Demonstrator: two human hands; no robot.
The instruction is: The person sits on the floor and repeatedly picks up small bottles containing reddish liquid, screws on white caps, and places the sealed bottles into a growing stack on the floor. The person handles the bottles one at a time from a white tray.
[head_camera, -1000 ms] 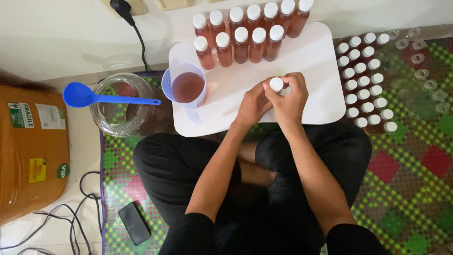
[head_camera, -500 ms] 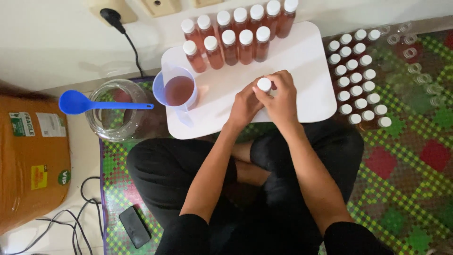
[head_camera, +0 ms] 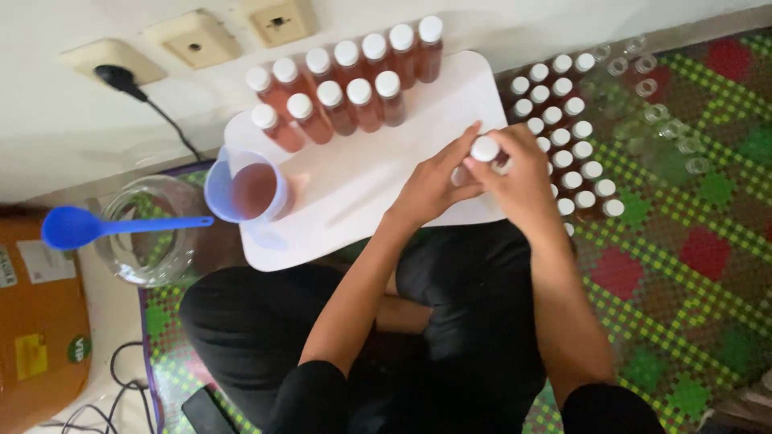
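Both my hands meet over the near right edge of a white tray (head_camera: 362, 185). My left hand (head_camera: 434, 181) and my right hand (head_camera: 523, 173) grip one small bottle with a white cap (head_camera: 485, 149); its body is mostly hidden by my fingers. At the tray's far side stand two rows of capped bottles (head_camera: 346, 88) filled with reddish-brown liquid. A pale blue measuring cup (head_camera: 245, 191) with the same liquid sits at the tray's left end.
Several white-capped bottles (head_camera: 563, 137) stand on the patterned mat to the right, with uncapped clear bottles (head_camera: 659, 112) beyond. A glass jar (head_camera: 149, 229) with a blue spoon (head_camera: 72, 227) sits left, next to an orange box (head_camera: 36, 321). Wall sockets and a black cable are behind.
The view has shifted, so everything sits more to the right and lower. My hands stay closed on the same capped bottle at the tray's near edge.
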